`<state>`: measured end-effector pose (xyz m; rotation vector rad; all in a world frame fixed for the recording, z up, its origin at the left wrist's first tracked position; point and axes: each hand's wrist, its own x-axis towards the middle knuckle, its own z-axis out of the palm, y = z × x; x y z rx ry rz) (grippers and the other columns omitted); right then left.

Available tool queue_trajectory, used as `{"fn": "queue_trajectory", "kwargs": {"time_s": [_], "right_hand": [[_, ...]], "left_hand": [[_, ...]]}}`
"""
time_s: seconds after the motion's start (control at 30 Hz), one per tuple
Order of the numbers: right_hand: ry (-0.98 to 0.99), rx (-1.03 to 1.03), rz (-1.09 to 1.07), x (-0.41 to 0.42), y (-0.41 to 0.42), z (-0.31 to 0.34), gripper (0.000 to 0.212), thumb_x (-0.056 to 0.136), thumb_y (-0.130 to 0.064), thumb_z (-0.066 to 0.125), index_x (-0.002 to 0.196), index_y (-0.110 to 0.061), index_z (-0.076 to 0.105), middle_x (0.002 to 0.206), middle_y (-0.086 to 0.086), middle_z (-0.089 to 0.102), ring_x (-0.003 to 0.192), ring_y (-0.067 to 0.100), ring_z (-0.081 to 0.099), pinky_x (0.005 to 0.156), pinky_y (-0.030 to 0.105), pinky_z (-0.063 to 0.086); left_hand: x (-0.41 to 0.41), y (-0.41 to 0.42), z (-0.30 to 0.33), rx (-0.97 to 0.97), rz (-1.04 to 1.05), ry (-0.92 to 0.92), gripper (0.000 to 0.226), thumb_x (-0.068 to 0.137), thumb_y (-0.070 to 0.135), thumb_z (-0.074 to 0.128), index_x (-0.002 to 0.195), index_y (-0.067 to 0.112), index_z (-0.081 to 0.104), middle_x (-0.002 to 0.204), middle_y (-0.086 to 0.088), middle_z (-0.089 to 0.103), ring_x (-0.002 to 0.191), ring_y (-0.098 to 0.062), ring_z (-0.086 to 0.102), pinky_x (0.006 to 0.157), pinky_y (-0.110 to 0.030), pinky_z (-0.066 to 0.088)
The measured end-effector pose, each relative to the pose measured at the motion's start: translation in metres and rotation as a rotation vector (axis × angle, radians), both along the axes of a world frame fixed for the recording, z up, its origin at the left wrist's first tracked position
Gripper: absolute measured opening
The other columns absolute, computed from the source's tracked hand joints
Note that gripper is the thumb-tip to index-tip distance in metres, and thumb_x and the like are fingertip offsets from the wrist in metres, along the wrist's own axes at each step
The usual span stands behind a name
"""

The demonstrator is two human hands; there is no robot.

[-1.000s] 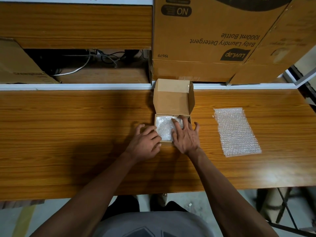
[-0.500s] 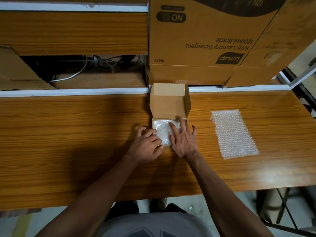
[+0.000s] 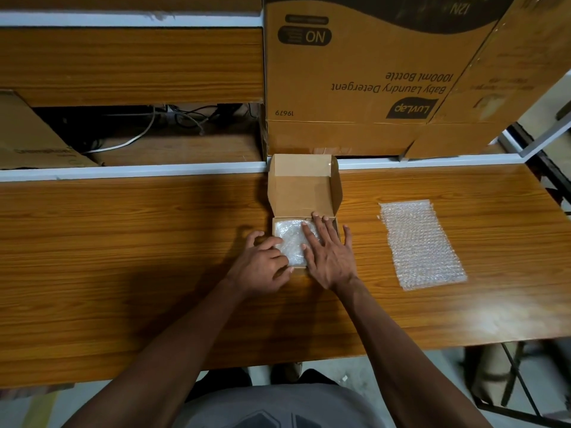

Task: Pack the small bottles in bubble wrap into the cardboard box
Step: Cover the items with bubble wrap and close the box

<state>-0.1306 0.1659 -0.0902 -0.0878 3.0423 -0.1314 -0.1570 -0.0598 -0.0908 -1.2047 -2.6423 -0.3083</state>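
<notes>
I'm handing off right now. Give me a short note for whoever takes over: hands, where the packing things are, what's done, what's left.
Left hand: curled at the near left corner of the small cardboard box, fingertips on the bubble-wrapped bundle.
Right hand: flat and open, pressing the bundle down on the box's right side.
Things: box sits mid-table, lid standing open at the back; the bundle fills the tray. A spare bubble wrap sheet lies flat to the right.
Done: wrapped bundle is in the box; bottles themselves can't be seen through the wrap.
Left: finish pressing it flat, close the lid. Whether the spare sheet is needed is unclear.
</notes>
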Motion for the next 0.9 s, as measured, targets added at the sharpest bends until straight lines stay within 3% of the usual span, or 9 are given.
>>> {"fn": "queue_trajectory", "kwargs": {"time_s": [0.1,0.2,0.27,0.4,0.53,0.63,0.7,0.77,0.9], "right_hand": [[0.025,-0.027,0.013,0.0,0.002,0.0,0.064,0.11,-0.056,0.009,0.169,-0.032,0.011,0.177,0.001,-0.001,0.164,0.024,0.0,0.127,0.062,0.003],[0.194,-0.201,-0.024,-0.001,0.005,0.007,0.054,0.111,-0.044,0.03,0.161,-0.024,0.033,0.17,0.005,0.027,0.154,0.025,0.031,0.122,0.058,0.026],[0.34,-0.336,-0.098,-0.005,0.007,0.014,0.049,0.109,-0.031,0.042,0.156,-0.018,0.039,0.163,0.008,0.033,0.146,0.026,0.039,0.118,0.05,0.038],[0.499,-0.609,-0.348,-0.025,0.011,0.03,0.053,0.105,-0.014,0.051,0.155,-0.006,0.037,0.168,0.02,0.023,0.154,0.036,0.025,0.125,0.041,0.027],[0.221,-0.999,-0.624,-0.051,0.021,0.046,0.065,0.114,-0.038,0.038,0.168,-0.009,0.016,0.174,0.014,0.02,0.16,0.032,0.02,0.13,0.049,0.021],[0.025,-1.251,-0.741,-0.066,0.03,0.047,0.075,0.108,-0.063,0.03,0.169,-0.02,0.018,0.172,0.007,0.028,0.158,0.029,0.027,0.13,0.05,0.024],[-0.044,-1.304,-0.738,-0.079,0.042,0.023,0.092,0.095,-0.085,0.03,0.165,-0.025,0.031,0.168,0.001,0.038,0.155,0.023,0.034,0.129,0.05,0.026],[-0.118,-1.374,-0.697,-0.093,0.058,-0.013,0.114,0.074,-0.105,0.033,0.157,-0.029,0.046,0.161,-0.007,0.049,0.15,0.016,0.042,0.128,0.048,0.029],[-0.085,-1.325,-0.654,-0.079,0.054,0.016,0.109,0.079,-0.102,0.025,0.152,-0.027,0.055,0.155,-0.007,0.055,0.148,0.017,0.046,0.127,0.047,0.031]], "left_hand": [[-0.006,0.0,0.003,0.141,0.044,-0.054,0.027,0.097,0.043,0.065,0.084,0.025,0.079,0.087,0.012,0.076,0.117,-0.015,0.063,0.104,-0.049,0.032],[-0.011,0.006,0.019,0.413,0.246,-0.254,0.009,0.096,0.029,0.07,0.093,0.023,0.077,0.093,0.011,0.072,0.099,-0.013,0.06,0.089,-0.04,0.043],[-0.02,0.014,0.029,0.606,0.461,-0.41,0.008,0.098,0.021,0.068,0.102,0.024,0.074,0.101,0.01,0.068,0.097,-0.009,0.06,0.083,-0.036,0.053],[-0.048,0.033,0.046,0.783,0.737,-0.67,0.038,0.106,0.029,0.06,0.144,0.024,0.059,0.141,0.003,0.062,0.126,-0.013,0.06,0.105,-0.039,0.054],[-0.073,0.043,0.051,0.816,0.792,-1.06,0.063,0.106,0.06,0.039,0.163,0.032,0.035,0.163,-0.001,0.045,0.147,-0.026,0.044,0.12,-0.056,0.037],[-0.087,0.044,0.04,0.936,0.73,-1.234,0.077,0.093,0.079,0.031,0.152,0.035,0.051,0.148,0.0,0.06,0.137,-0.023,0.055,0.114,-0.049,0.039],[-0.087,0.048,0.049,0.993,0.705,-1.291,0.079,0.095,0.078,0.027,0.153,0.03,0.05,0.153,-0.004,0.058,0.141,-0.025,0.052,0.108,-0.041,0.035],[-0.082,0.053,0.06,1.063,0.67,-1.308,0.076,0.105,0.07,0.023,0.163,0.022,0.036,0.163,-0.008,0.046,0.15,-0.026,0.044,0.111,-0.038,0.032],[-0.079,0.053,0.063,1.163,0.645,-1.315,0.074,0.112,0.059,0.021,0.167,0.01,0.024,0.169,-0.015,0.034,0.155,-0.032,0.034,0.117,-0.037,0.029]]}}
